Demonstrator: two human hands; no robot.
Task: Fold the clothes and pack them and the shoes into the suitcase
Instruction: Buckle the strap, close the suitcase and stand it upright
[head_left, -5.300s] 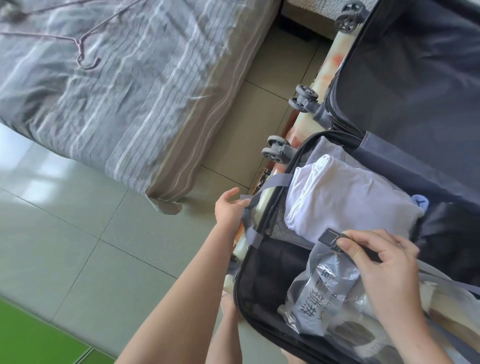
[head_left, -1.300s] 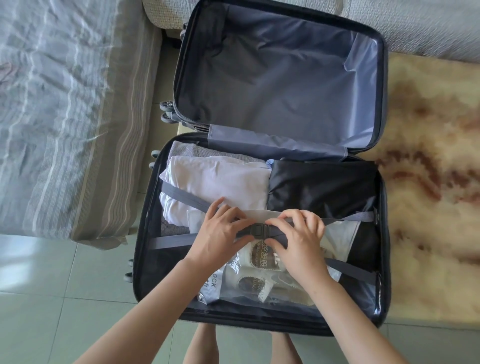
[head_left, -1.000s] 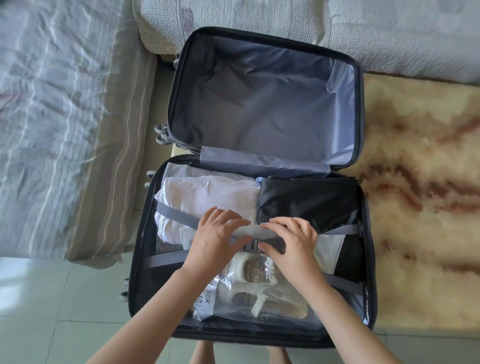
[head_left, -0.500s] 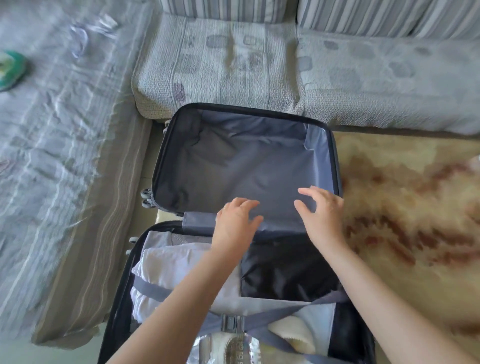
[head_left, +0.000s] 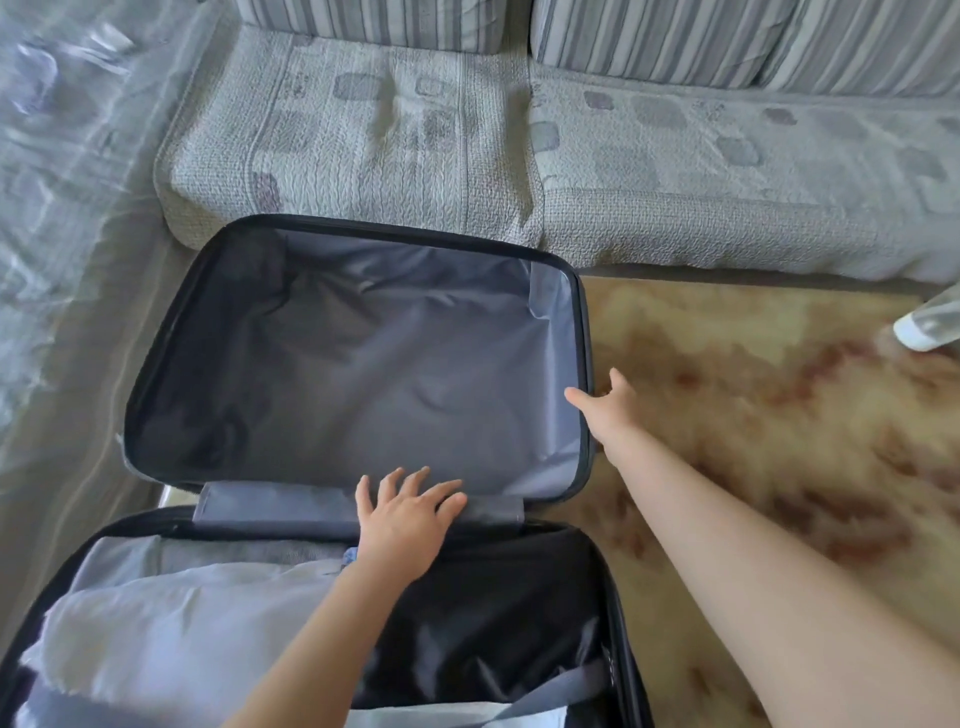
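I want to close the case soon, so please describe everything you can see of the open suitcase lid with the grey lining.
The black-rimmed suitcase lid lies open toward the grey patterned sofa, its corners rounded. Its shiny grey fabric lining is wrinkled and holds nothing. A grey fabric strip joins it to the packed half. The left hand lies flat on its near edge; the right hand straddles its right rim, thumb inside.

One suitcase (head_left: 358, 364); two hands: left hand (head_left: 408, 525), right hand (head_left: 605, 410); two folded garments: white garment (head_left: 171, 623), black garment (head_left: 493, 613); one strap (head_left: 550, 693).
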